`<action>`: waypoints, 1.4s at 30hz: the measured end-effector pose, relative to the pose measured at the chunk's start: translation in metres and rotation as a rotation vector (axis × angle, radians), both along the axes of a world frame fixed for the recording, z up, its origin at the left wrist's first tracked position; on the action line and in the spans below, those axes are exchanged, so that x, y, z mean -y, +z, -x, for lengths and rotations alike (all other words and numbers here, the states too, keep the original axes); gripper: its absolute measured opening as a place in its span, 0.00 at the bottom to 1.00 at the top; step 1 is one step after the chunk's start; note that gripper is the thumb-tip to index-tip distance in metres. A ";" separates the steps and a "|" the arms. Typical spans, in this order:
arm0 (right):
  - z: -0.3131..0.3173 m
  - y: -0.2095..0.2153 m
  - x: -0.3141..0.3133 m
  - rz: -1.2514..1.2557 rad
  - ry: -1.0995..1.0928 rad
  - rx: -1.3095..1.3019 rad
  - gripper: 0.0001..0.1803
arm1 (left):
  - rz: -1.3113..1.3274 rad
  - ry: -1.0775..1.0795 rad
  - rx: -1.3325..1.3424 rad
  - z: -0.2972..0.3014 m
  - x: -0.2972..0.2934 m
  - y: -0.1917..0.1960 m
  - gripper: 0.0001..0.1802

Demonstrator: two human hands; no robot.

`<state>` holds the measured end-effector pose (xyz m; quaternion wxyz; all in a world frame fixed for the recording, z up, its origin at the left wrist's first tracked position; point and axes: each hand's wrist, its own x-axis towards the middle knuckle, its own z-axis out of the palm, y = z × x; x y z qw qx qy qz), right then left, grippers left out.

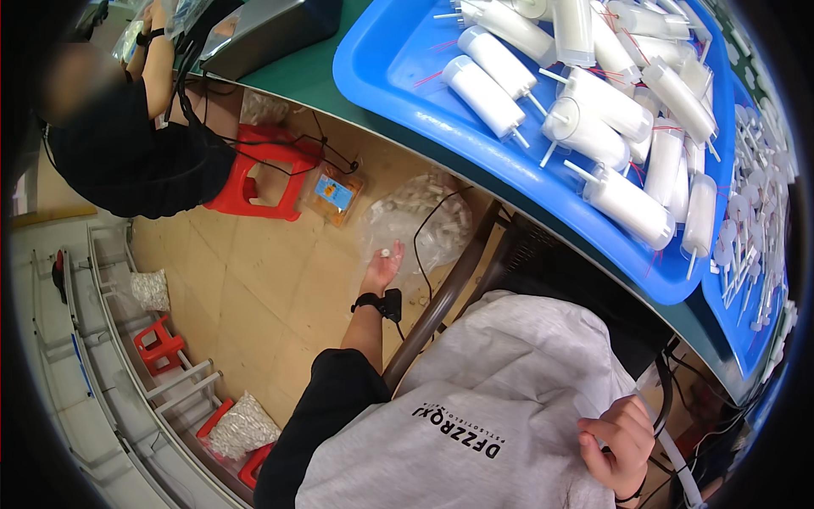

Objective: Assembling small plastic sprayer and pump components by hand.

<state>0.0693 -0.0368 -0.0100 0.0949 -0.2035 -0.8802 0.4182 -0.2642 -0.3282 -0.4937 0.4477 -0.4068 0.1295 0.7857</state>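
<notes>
My left hand [381,270] reaches down at the left, palm turned up, holding a small white cap-like piece [385,253]. Right beside it on the floor is a clear plastic bag [432,212] filled with small white parts. Over my grey-clad lap, near the lower right, is my right hand [623,445]. Its fingers are curled in, and I cannot make out what, if anything, they hold. In the blue tray [381,85] above lie many white cylinders [483,97] with clear ends, thin white stems and red wires.
The green table [297,72] carries a second blue tray [721,322] with white stemmed parts. A co-worker in black [127,153] sits far left by a red stool [288,157]. A dark tubular frame [449,297] and black cables run near my left arm. An orange package [332,195] lies on the floor.
</notes>
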 end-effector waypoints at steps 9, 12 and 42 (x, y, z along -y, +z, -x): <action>0.000 -0.002 0.001 -0.004 -0.011 0.014 0.04 | 0.157 -0.427 -0.265 -0.032 -0.035 0.048 0.15; 0.004 -0.004 0.000 0.012 -0.011 0.017 0.04 | 0.236 -0.110 -0.279 -0.040 -0.012 0.039 0.13; -0.003 -0.006 -0.002 0.025 0.008 0.031 0.05 | 0.279 -1.119 -0.947 0.009 -0.187 0.137 0.35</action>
